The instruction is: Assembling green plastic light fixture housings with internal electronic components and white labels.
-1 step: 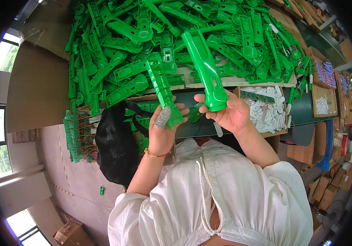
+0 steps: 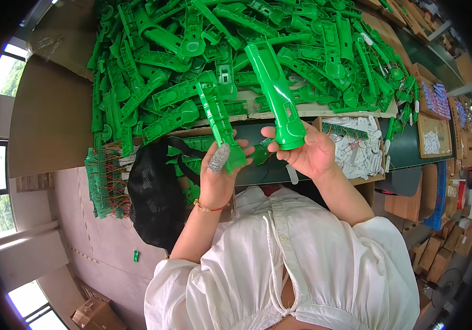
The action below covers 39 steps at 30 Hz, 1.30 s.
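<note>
Apparently pairing: left hand (image 2: 214, 179) grips a ribbed green half-shell (image 2: 215, 113), right hand (image 2: 315, 157) a smooth-backed, flashlight-style casing (image 2: 273, 88), apart above the desk's (image 2: 271, 171) near edge. Joining them would call for aligning their rims.

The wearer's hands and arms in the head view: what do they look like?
The left hand wears a speckled grey thumb cover and a red string bracelet with pale beads. The right hand shows nothing worn. Loose white sleeves leave both forearms bare.
</note>
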Each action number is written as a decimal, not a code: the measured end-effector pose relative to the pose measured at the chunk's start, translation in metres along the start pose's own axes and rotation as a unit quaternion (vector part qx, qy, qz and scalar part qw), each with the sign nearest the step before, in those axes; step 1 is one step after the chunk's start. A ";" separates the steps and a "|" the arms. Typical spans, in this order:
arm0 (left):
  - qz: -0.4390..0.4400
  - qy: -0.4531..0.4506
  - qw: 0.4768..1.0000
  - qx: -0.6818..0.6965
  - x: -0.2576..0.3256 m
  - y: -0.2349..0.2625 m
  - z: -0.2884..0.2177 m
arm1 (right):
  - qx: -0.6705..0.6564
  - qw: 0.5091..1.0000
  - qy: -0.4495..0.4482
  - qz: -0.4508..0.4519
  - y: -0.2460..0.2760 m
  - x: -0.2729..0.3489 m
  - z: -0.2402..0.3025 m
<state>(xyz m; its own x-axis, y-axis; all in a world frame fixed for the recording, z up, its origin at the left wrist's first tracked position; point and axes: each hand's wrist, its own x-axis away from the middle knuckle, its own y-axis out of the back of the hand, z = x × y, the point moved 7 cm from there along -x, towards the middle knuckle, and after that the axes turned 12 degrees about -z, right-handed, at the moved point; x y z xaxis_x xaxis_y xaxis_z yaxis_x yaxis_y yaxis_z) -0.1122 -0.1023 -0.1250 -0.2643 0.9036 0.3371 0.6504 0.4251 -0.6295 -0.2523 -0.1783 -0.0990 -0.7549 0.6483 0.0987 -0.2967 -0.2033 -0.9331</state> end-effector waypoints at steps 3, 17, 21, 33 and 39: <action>0.011 0.008 1.000 0.001 -0.001 -0.002 0.005 | -0.032 0.999 -0.002 0.011 0.004 0.000 0.001; 0.029 0.027 0.999 -0.022 0.000 -0.010 0.021 | 0.385 0.882 0.201 -0.183 0.019 0.011 0.029; 0.038 0.034 0.998 -0.026 0.000 -0.013 0.023 | 0.411 0.856 0.262 -0.175 0.018 0.013 0.034; 0.041 0.064 0.997 -0.022 0.001 -0.018 0.035 | 0.608 0.642 0.375 -0.279 0.038 0.015 0.061; 0.012 0.066 0.995 -0.069 0.000 -0.020 0.041 | 0.746 0.498 0.366 -0.247 0.051 0.014 0.057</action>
<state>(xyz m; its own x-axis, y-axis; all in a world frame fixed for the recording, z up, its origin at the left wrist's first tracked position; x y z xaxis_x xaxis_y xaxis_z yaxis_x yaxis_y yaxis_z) -0.1545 -0.1086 -0.1413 -0.1581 0.8950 0.4172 0.7491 0.3840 -0.5398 -0.3111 -0.2214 -0.1251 -0.1208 0.8721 -0.4743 -0.8572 0.1493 0.4929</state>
